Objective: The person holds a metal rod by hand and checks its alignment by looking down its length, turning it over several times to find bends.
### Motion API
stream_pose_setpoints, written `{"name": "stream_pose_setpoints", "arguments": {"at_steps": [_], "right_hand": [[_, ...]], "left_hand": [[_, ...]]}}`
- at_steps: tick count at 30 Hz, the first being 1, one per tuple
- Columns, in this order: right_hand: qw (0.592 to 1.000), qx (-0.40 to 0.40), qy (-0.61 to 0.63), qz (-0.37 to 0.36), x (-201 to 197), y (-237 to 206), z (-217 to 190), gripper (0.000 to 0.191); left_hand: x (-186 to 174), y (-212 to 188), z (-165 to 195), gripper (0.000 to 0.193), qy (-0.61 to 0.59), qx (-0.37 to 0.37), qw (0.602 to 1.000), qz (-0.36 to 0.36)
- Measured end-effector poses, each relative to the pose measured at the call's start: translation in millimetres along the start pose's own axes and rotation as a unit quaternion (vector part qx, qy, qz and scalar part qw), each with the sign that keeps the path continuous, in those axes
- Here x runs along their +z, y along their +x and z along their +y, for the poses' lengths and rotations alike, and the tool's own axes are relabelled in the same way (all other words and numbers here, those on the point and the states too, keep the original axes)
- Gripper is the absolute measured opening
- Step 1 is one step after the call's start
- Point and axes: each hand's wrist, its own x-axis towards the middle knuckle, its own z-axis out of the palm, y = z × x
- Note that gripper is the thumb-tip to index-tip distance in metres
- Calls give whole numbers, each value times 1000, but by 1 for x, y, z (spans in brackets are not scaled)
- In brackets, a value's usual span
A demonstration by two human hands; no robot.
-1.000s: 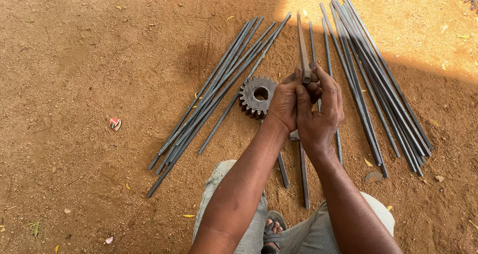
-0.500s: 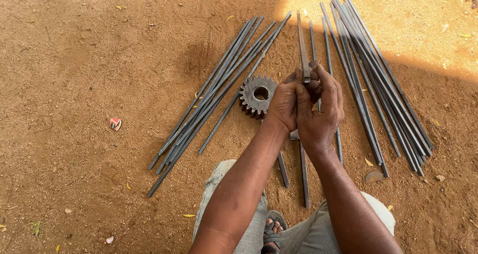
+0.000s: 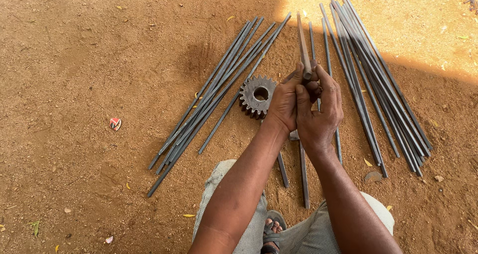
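A fanned bundle of steel rods [image 3: 214,97] lies on the dirt, a toothed gear [image 3: 257,95] just beside the left hand [image 3: 282,104] — it and the right hand [image 3: 318,112] wrap tightly round one upright rod [image 3: 303,45], likely to steady it — another rod bundle [image 3: 378,85] lies rightward.

A gear [image 3: 257,96] lies on the ground [image 3: 74,60] between two rod bundles [image 3: 214,92], [image 3: 378,85].
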Motion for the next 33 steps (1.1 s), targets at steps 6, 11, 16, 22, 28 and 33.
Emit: {"name": "stream_pose_setpoints", "arguments": {"at_steps": [6,11,16,22,28,33], "right_hand": [[1000,5,13,1,0,0,0,42],[1000,7,25,-1,-1,-1,1,38],[1000,0,22,0,1,-1,3,36],[1000,-1,27,0,1,-2,3,36],[999,1,33,-3,2,-2,3,34],[999,0,45,-6,3,-2,5,32]], "left_hand": [[9,-2,4,32,-16,-8,1000,14],[14,-3,5,31,-24,-6,1000,11],[12,-3,6,38,-11,-5,1000,19],[11,-1,5,43,13,5,999,32],[4,2,3,34,-16,3,999,38],[-1,7,-1,29,-19,6,999,31]]}}
